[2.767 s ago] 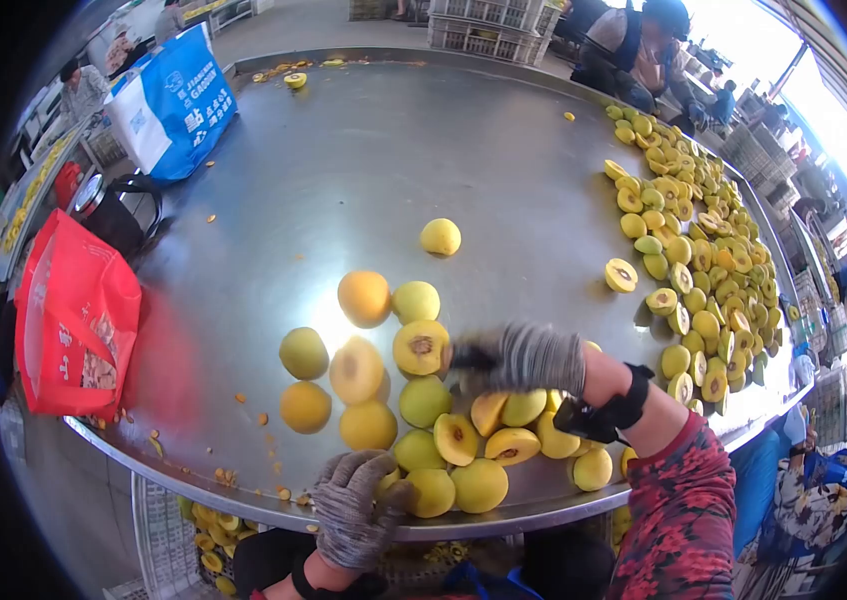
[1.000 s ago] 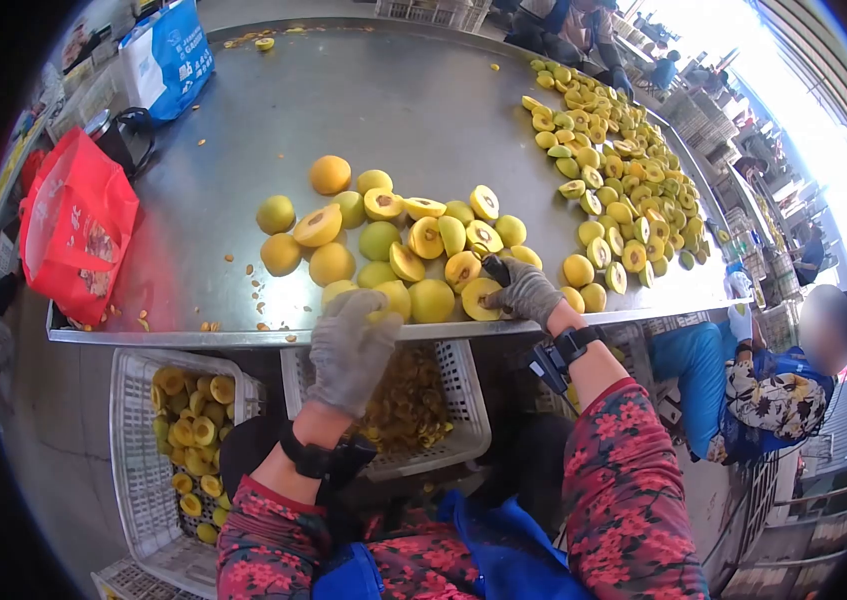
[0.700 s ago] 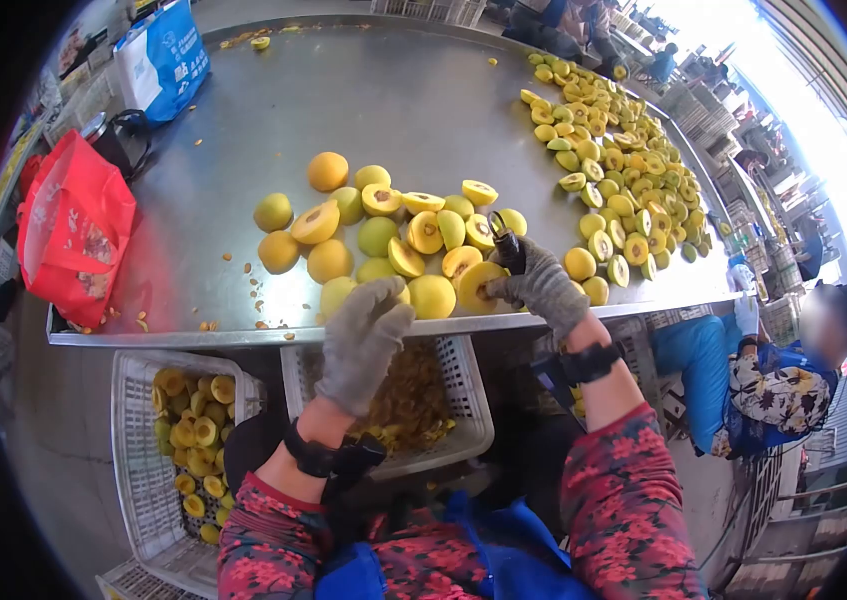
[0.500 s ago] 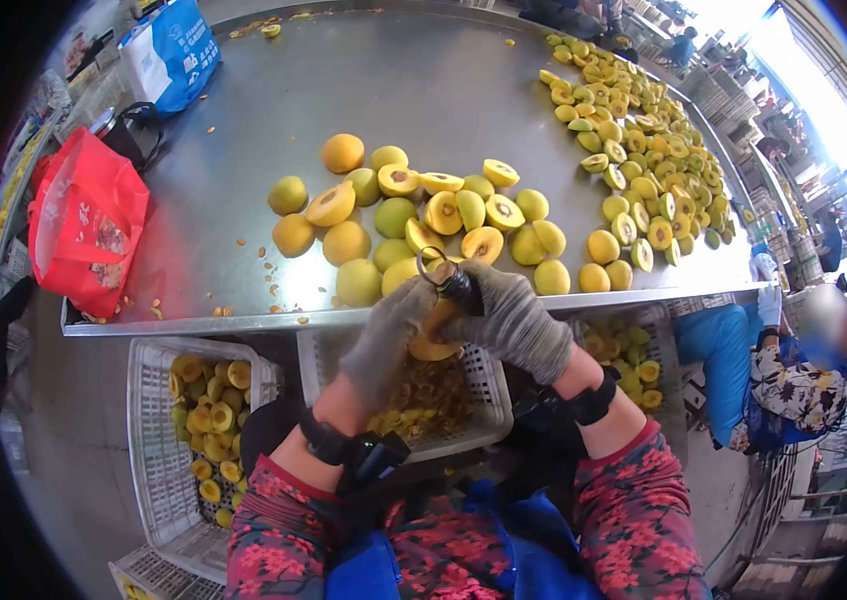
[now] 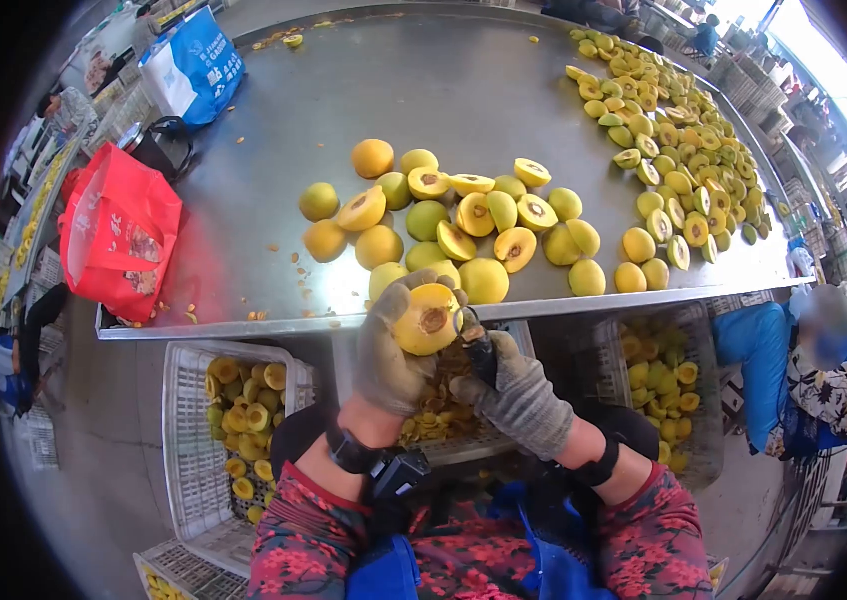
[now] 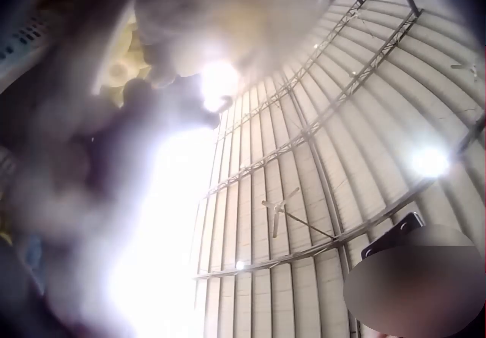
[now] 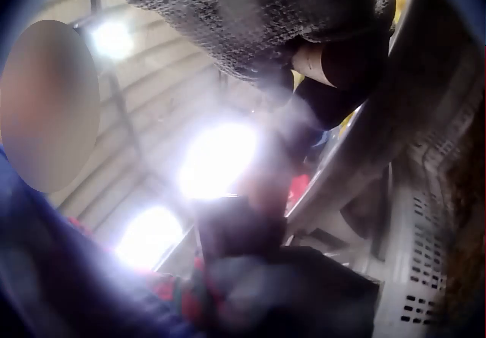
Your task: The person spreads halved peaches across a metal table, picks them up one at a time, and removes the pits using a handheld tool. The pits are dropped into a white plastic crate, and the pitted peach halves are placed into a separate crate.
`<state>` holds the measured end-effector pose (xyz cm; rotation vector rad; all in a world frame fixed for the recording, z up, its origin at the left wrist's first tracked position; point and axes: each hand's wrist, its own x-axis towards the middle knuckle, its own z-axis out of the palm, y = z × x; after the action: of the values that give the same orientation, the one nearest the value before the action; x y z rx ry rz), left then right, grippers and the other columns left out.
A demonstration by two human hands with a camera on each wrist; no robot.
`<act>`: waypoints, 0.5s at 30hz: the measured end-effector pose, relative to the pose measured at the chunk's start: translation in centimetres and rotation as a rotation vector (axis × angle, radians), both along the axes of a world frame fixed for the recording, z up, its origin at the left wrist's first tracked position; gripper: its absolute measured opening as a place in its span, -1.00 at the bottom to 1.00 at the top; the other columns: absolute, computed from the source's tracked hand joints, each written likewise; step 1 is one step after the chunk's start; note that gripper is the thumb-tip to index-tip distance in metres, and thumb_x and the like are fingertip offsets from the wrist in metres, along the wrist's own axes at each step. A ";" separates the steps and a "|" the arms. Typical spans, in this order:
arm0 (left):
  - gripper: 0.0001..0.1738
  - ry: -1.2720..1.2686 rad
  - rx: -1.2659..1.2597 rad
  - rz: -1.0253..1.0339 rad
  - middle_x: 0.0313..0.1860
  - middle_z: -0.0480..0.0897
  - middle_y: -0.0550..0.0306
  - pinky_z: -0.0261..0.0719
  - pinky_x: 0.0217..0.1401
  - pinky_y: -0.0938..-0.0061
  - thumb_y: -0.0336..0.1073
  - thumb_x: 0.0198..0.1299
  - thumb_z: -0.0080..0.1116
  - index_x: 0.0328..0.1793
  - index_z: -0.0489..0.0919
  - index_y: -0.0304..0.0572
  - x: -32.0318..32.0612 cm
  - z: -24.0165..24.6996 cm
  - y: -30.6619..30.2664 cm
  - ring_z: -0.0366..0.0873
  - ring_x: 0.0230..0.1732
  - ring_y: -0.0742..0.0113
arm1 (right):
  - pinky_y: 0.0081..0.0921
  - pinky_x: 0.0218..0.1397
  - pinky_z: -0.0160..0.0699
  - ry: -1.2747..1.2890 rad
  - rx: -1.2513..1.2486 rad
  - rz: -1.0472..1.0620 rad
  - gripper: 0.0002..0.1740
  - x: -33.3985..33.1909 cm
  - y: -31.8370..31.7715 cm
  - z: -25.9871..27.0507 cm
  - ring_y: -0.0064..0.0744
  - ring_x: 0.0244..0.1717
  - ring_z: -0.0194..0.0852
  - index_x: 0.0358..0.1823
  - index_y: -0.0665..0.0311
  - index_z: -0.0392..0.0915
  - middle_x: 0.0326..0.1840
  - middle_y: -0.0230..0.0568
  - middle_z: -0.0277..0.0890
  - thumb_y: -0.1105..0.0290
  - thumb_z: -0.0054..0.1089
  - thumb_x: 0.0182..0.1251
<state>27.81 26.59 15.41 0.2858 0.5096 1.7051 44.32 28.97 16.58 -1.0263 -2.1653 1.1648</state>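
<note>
In the head view my left hand [image 5: 390, 350], in a grey knit glove, grips a halved yellow peach [image 5: 426, 318] with its cut face and brown pit up, just below the steel table's front edge [image 5: 243, 326]. My gloved right hand [image 5: 513, 395] holds a black-handled pitting tool [image 5: 476, 350] whose metal loop is at the pit. A cluster of whole and halved peaches [image 5: 453, 225] lies on the table right behind. The left wrist view is glare and blur with a little yellow fruit [image 6: 121, 64]. In the right wrist view a grey glove [image 7: 258, 11] fills the top.
White crates hang under the table: halved peaches at left [image 5: 238, 420], scraps in the middle [image 5: 433, 420], fruit at right [image 5: 658, 385]. A long heap of peach halves [image 5: 678, 150] runs along the right side. A red bag [image 5: 118, 235] and a blue bag [image 5: 198, 65] sit left. A seated person [image 5: 828, 370] is right.
My right hand drew a half peach off the table edge with the tool, my left hand took hold of it, and both hands now work it over the middle crate.
</note>
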 end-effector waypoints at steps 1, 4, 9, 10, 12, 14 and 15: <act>-0.48 0.040 0.005 0.030 0.03 0.52 -0.15 0.56 0.16 0.07 -0.01 0.25 0.07 0.13 0.42 -0.31 -0.1 -0.2 -0.2 0.50 0.10 -0.04 | -0.18 -0.28 0.54 0.003 0.055 0.009 -0.44 -0.6 0.2 -0.4 0.09 -0.26 0.58 0.08 0.24 0.30 -0.27 0.02 0.55 0.24 0.37 0.13; -0.47 -0.003 -0.010 0.079 0.03 0.52 -0.13 0.52 0.20 0.02 0.00 0.22 0.11 0.13 0.43 -0.29 -0.5 0.1 -0.4 0.48 0.13 -0.04 | -0.18 -0.32 0.55 0.013 0.094 0.062 -0.49 -2.0 0.7 -1.5 0.07 -0.29 0.60 0.06 0.25 0.30 -0.27 0.00 0.57 0.27 0.33 0.17; -0.58 0.008 -0.039 0.186 0.04 0.48 -0.08 0.55 0.15 0.09 -0.15 0.24 0.08 0.12 0.38 -0.23 -0.2 0.7 -0.7 0.48 0.09 0.05 | -0.18 -0.32 0.55 0.070 -0.004 0.081 -0.51 -3.2 1.0 -2.4 0.06 -0.30 0.61 0.03 0.26 0.30 -0.27 -0.01 0.57 0.28 0.33 0.17; -0.59 0.017 -0.025 0.185 0.05 0.47 -0.08 0.54 0.15 0.08 -0.16 0.23 0.08 0.12 0.38 -0.23 -0.3 0.4 -0.7 0.47 0.10 0.05 | -0.18 -0.32 0.55 0.049 -0.012 0.084 -0.51 -3.3 1.0 -2.6 0.07 -0.30 0.61 0.03 0.26 0.30 -0.28 -0.02 0.56 0.28 0.33 0.17; -0.58 0.052 -0.031 0.189 0.05 0.48 -0.07 0.55 0.15 0.09 -0.14 0.24 0.09 0.11 0.38 -0.23 -0.3 0.1 -0.8 0.48 0.09 0.05 | -0.18 -0.32 0.55 0.004 -0.028 0.090 -0.51 -3.4 1.0 -3.0 0.08 -0.30 0.60 0.03 0.26 0.30 -0.29 -0.02 0.56 0.28 0.34 0.16; -0.56 0.098 -0.022 0.194 0.04 0.48 -0.07 0.55 0.14 0.10 -0.11 0.25 0.09 0.11 0.38 -0.23 -0.2 -0.3 -0.9 0.49 0.07 0.06 | -0.18 -0.33 0.54 0.051 -0.050 0.092 -0.52 -3.6 0.6 -3.7 0.09 -0.29 0.60 0.02 0.24 0.30 -0.30 -0.02 0.55 0.28 0.34 0.15; -0.55 0.128 -0.009 0.198 0.04 0.48 -0.06 0.55 0.14 0.10 -0.09 0.25 0.10 0.12 0.38 -0.24 -0.2 -0.5 -1.0 0.50 0.06 0.06 | -0.18 -0.33 0.54 0.074 -0.062 0.091 -0.52 -3.6 0.4 -4.0 0.09 -0.28 0.60 0.01 0.24 0.30 -0.31 -0.02 0.55 0.29 0.34 0.15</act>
<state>27.58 25.60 14.93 0.3491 0.6578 1.8840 40.72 29.34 12.60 -0.9031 -2.1498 1.2979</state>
